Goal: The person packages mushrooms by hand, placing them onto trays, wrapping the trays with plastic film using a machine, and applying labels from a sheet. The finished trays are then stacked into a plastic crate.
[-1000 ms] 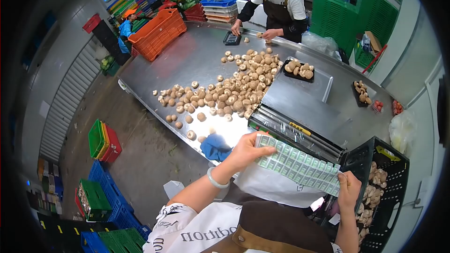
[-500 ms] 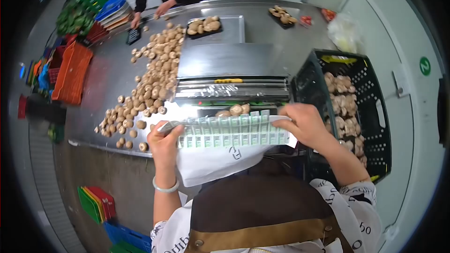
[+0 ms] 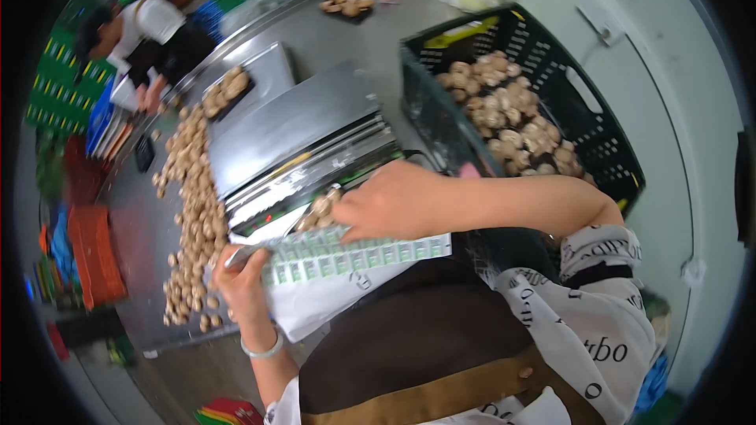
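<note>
My left hand (image 3: 242, 282) grips the left end of a sheet of small green-and-white labels (image 3: 354, 256). A white paper (image 3: 315, 303) hangs below the sheet. My right hand (image 3: 394, 201) is over the middle of the sheet's upper edge, fingers curled and pressed together; what they pinch, if anything, is hidden. Just beyond the fingertips several mushrooms (image 3: 316, 212) show, partly covered by my right hand and the sheet. Behind them stands a metal film-wrapping machine (image 3: 291, 138) with clear film on its roller.
Loose mushrooms (image 3: 189, 212) cover the steel table's left part. A black crate (image 3: 441, 102) of mushrooms stands at the right. Packed mushroom trays (image 3: 228, 93) sit beyond the wrapper. A co-worker (image 3: 157, 35) is across the table, near an orange crate (image 3: 94, 256).
My right hand has left the sheet's right end and moved to its middle. My view has turned to the right. The left hand keeps its hold. The co-worker's hands have come closer together.
</note>
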{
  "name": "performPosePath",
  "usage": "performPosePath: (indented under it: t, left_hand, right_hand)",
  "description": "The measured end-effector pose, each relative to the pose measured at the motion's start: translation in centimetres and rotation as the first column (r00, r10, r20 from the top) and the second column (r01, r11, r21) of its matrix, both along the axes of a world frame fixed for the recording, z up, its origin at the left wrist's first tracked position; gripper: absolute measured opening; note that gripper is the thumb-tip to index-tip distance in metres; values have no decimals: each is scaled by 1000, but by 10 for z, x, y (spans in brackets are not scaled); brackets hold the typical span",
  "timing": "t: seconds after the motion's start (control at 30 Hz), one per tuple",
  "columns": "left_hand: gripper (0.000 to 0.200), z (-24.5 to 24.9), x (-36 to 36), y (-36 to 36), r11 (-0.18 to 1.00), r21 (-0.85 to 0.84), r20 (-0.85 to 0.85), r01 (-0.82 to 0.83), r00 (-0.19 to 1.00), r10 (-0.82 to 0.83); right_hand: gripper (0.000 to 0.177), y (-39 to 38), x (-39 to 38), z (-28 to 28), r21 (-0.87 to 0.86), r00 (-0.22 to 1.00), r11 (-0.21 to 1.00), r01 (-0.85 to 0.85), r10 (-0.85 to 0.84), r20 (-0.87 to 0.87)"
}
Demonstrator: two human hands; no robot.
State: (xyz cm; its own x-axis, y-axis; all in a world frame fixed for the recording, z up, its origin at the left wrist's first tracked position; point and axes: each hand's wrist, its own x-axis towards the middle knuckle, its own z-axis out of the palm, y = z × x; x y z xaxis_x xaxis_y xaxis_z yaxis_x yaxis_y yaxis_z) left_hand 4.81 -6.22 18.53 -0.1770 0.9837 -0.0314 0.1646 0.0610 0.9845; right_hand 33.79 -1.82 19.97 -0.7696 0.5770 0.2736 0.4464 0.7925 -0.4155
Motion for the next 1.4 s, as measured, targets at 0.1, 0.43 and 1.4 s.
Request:
performPosePath:
  t: [0.1,0.43,1.4]
  left_hand:
    - [13,-11,12,15,998,11,10,63,998,-63]
    - [12,-17,70,68,985,-155,-43,79,995,-87]
    - [14,-18,93,101,958,-172,-180,230,949,-260]
  right_hand:
    - [21,-3,15,-14,267,995,961,77,-58,-77]
    - [4,29,100,-11,20,885,972,233,-203,-419]
    - [31,54,357,-145,-456,672,496,739,-589,449]
